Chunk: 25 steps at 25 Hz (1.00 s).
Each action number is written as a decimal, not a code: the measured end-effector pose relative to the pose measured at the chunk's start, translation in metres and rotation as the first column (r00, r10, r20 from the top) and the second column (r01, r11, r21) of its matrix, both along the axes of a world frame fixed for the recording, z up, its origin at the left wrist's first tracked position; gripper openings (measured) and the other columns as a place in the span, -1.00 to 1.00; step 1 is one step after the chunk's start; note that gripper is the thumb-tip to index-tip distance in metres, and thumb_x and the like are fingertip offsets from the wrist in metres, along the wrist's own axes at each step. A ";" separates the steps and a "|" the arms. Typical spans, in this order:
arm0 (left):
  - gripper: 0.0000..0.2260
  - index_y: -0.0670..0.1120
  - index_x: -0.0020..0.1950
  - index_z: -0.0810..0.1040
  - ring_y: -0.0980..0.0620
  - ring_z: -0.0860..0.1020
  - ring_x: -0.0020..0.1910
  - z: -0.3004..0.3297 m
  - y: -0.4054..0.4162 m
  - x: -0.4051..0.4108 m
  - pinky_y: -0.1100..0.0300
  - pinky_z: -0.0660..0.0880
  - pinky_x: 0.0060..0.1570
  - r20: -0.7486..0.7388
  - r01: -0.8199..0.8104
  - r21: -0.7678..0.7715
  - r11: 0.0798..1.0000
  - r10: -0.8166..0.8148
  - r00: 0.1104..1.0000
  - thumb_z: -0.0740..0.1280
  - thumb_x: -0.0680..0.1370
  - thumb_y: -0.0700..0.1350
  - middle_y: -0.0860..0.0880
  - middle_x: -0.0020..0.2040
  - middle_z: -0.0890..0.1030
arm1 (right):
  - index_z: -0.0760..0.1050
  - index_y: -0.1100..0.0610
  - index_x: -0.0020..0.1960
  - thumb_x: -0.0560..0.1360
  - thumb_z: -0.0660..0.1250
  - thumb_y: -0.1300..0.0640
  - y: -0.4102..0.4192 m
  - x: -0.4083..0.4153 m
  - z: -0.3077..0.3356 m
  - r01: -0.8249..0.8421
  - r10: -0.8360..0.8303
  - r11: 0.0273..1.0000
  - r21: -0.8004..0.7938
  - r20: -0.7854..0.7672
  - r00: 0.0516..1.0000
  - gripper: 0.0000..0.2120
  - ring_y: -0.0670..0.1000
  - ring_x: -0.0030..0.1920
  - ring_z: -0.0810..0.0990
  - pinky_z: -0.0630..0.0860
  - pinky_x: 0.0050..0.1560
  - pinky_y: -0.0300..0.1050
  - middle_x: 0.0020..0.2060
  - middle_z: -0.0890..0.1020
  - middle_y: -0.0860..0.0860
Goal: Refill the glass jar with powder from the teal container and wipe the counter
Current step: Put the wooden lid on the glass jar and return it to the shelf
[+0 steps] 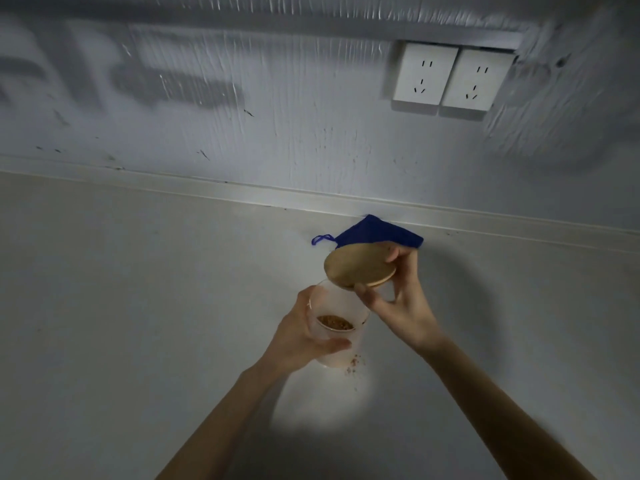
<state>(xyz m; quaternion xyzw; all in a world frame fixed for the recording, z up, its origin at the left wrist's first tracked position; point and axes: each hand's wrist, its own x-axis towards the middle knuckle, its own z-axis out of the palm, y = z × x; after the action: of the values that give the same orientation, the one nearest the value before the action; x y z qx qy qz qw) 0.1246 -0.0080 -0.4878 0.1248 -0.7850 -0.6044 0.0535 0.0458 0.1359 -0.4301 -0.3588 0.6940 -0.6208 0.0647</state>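
Mostly bare pale counter (pixel 138 306), apparently crumb-specked, twin sockets (pixel 450 79) above

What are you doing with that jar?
A person is holding a glass jar in the left hand and a round wooden lid in the right hand, tilted at the jar's rim. The jar has only a little brown powder at the bottom. A few crumbs lie spilled on the counter beside it. A blue cloth sits by the wall behind the lid.
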 end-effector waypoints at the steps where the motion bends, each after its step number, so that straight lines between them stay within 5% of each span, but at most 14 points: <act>1: -0.30 0.20 0.14 0.19 0.09 0.50 0.04 0.001 0.001 0.001 0.34 0.48 -0.11 -0.002 -0.001 -0.003 1.000 0.001 1.000 0.56 0.22 -0.14 0.21 0.00 0.45 | 0.17 -0.07 -0.01 0.23 0.36 -0.10 -0.001 0.003 -0.011 0.017 -0.017 0.999 0.036 -0.005 1.000 -0.53 -0.13 0.06 0.39 0.44 -0.03 -0.23 0.05 0.35 -0.08; 4: -0.29 0.15 0.19 0.16 0.11 0.49 0.01 0.000 0.001 0.001 0.42 0.51 -0.20 -0.009 0.006 -0.035 0.999 -0.006 1.000 0.54 0.25 -0.16 0.17 0.01 0.45 | 0.18 -0.06 0.03 0.22 0.35 -0.14 -0.001 0.006 -0.036 0.031 -0.024 0.987 0.155 -0.047 0.999 -0.50 -0.22 0.05 0.35 0.41 -0.03 -0.35 0.03 0.34 -0.07; 9: -0.26 0.13 0.20 0.18 0.05 0.49 0.07 -0.002 0.000 -0.001 0.27 0.48 -0.04 -0.023 -0.003 -0.029 1.000 0.002 1.000 0.56 0.22 -0.17 0.09 0.09 0.44 | 0.18 -0.06 0.10 0.27 0.36 -0.13 0.001 0.004 -0.053 0.002 0.033 0.967 0.255 -0.133 0.991 -0.48 -0.22 0.17 0.32 0.34 0.08 -0.43 0.15 0.32 -0.02; 12: -0.29 0.12 0.18 0.18 0.09 0.47 0.04 -0.002 -0.001 -0.003 0.39 0.46 -0.11 -0.018 0.013 -0.047 0.999 -0.014 1.000 0.55 0.23 -0.17 0.12 0.09 0.41 | 0.15 -0.16 0.22 0.29 0.33 -0.18 0.003 -0.002 -0.050 -0.046 0.114 0.932 0.359 -0.169 0.979 -0.42 -0.31 0.20 0.24 0.27 0.12 -0.51 0.23 0.22 -0.13; 18: -0.31 0.13 0.15 0.21 0.07 0.46 0.08 -0.010 -0.005 -0.005 0.35 0.43 -0.03 -0.021 0.049 -0.049 0.998 -0.050 0.999 0.56 0.21 -0.09 0.13 0.09 0.43 | 0.10 -0.21 0.32 0.31 0.24 -0.27 0.003 -0.014 -0.050 -0.079 0.206 0.869 0.488 -0.212 0.955 -0.36 -0.06 0.36 0.20 0.20 0.25 -0.31 0.37 0.10 -0.19; 23: -0.36 0.16 0.07 0.23 0.17 0.48 -0.02 -0.011 -0.003 -0.006 0.46 0.48 -0.15 -0.027 0.016 -0.029 0.999 -0.017 0.999 0.56 0.22 -0.17 0.27 0.00 0.38 | 0.13 -0.22 0.31 0.27 0.29 -0.26 -0.003 -0.006 -0.052 -0.055 0.132 0.896 0.441 -0.146 0.980 -0.34 -0.20 0.27 0.24 0.27 0.17 -0.31 0.28 0.12 -0.35; 25: -0.34 0.12 0.11 0.18 0.22 0.46 -0.08 -0.008 0.001 -0.006 0.54 0.45 -0.21 -0.032 -0.008 -0.056 0.998 0.006 0.999 0.54 0.25 -0.21 0.28 -0.03 0.35 | 0.16 -0.27 0.29 0.27 0.30 -0.24 -0.006 0.001 -0.055 -0.026 0.088 0.918 0.396 -0.141 0.986 -0.37 -0.22 0.26 0.22 0.34 0.22 -0.15 0.27 0.12 -0.37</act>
<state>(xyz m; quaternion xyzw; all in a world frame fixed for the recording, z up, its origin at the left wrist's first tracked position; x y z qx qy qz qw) 0.1189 -0.0075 -0.4958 0.1162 -0.8002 -0.5840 0.0717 0.0468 0.1300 -0.4852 -0.4060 0.7964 -0.4372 0.0991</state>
